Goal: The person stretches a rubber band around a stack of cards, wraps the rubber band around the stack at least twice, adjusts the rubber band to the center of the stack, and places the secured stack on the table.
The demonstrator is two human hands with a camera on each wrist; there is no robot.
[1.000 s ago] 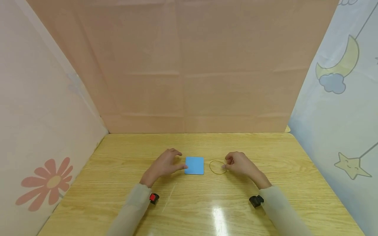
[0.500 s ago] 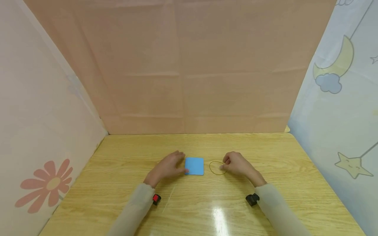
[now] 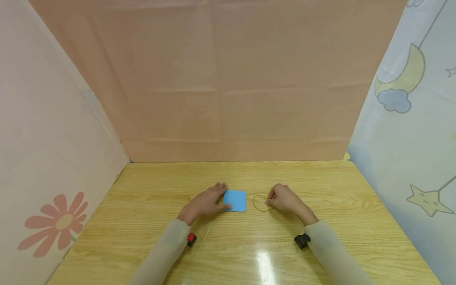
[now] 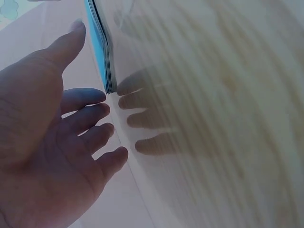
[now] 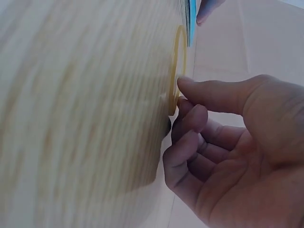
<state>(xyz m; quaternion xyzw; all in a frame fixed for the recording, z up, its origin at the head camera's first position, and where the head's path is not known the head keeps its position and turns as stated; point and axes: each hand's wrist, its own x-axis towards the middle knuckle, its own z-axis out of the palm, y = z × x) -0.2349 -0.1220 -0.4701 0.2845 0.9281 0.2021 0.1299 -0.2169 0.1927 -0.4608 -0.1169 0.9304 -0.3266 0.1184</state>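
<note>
A square stack of thin sheets or cards with a blue top (image 3: 235,200) lies flat on the wooden table; its layered edge (image 4: 105,57) shows in the left wrist view. My left hand (image 3: 206,202) is at its left side, thumb over the near left corner and loosely bent fingers by the far left corner. Whether the fingers touch the stack, I cannot tell. Right of the stack lies a thin yellow rubber band (image 3: 253,202). My right hand (image 3: 287,198) pinches the band's right side between thumb and index finger, the other fingers curled (image 5: 183,156).
The wooden table (image 3: 228,253) reaches back to a brown paper-covered wall (image 3: 221,99). Pale printed sheets stand at the left (image 3: 53,138) and right (image 3: 399,158). Black devices sit at the left wrist (image 3: 191,239) and the right wrist (image 3: 302,240).
My left hand has moved right, its thumb now farther over the blue stack. My right hand has shifted slightly left, and the rubber band's right side is now bent inward.
</note>
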